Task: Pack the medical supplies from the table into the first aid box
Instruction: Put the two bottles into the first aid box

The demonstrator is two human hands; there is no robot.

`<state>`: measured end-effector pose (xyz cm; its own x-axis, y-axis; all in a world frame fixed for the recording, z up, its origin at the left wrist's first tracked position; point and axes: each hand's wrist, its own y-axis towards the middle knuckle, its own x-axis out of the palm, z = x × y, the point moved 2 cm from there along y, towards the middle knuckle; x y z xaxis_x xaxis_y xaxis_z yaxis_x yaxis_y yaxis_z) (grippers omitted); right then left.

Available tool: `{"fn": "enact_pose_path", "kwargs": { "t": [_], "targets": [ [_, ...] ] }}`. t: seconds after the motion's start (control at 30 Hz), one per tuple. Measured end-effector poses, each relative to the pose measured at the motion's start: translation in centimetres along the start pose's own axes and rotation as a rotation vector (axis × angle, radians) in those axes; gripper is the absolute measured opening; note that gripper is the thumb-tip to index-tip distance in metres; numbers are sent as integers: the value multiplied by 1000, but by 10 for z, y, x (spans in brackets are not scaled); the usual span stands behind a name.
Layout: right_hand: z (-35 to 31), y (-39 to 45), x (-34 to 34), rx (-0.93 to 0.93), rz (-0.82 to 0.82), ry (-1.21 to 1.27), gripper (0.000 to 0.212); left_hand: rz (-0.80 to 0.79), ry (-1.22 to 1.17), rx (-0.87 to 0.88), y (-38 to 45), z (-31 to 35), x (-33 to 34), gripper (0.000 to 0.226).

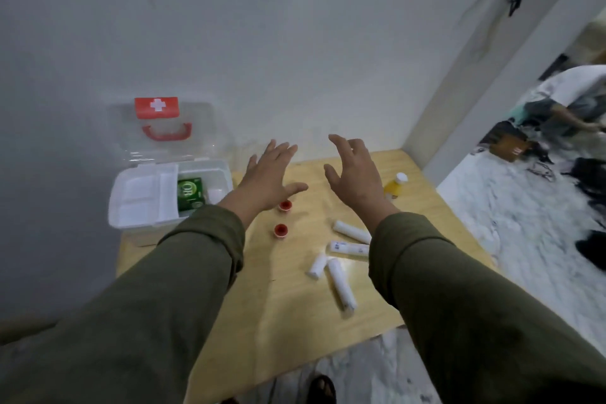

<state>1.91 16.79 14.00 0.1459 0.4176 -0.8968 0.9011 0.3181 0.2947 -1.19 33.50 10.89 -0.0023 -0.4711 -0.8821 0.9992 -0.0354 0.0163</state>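
Observation:
A clear first aid box (pixel 131 207) stands open at the table's far left, its lid with a red cross label upright against the wall. Inside lie a white tray and a green packet (pixel 189 194). Two small red-capped items (pixel 281 230) sit on the wood right of the box. Several white bandage rolls (pixel 341 282) lie toward the table's right side. A yellow bottle (pixel 393 187) with a white cap stands at the far right. My left hand (pixel 267 177) and my right hand (pixel 355 174) hover above the table, fingers spread, holding nothing.
The small wooden table (pixel 295 321) sits in a corner against a grey wall. Its right and near edges drop to a pale floor. Dark objects and another person's arm are at the far right. A sandalled foot (pixel 323 389) shows below the table's near edge.

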Motion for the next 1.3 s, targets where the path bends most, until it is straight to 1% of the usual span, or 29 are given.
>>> {"fn": "enact_pose_path", "kwargs": {
  "t": [0.2,0.3,0.5,0.67,1.03,1.2,1.3],
  "targets": [
    [92,-18,-18,117,65,-24,49,30,-63,123,36,63,56,63],
    [128,-23,-16,153,57,-19,48,74,-113,147,50,83,80,53],
    [176,-20,-1,168,-16,58,42,127,-180,101,77,107,116,54],
    [196,-14,12,149,-69,151,37,129,-227,68,94,110,139,51],
    [218,0,27,90,-79,293,28,177,-355,9,111,111,155,37],
    [217,7,29,71,-35,337,21,218,-423,-15,114,113,155,28],
    [213,11,30,44,-27,348,19,221,-447,-21,113,113,153,26]
  ]
}}
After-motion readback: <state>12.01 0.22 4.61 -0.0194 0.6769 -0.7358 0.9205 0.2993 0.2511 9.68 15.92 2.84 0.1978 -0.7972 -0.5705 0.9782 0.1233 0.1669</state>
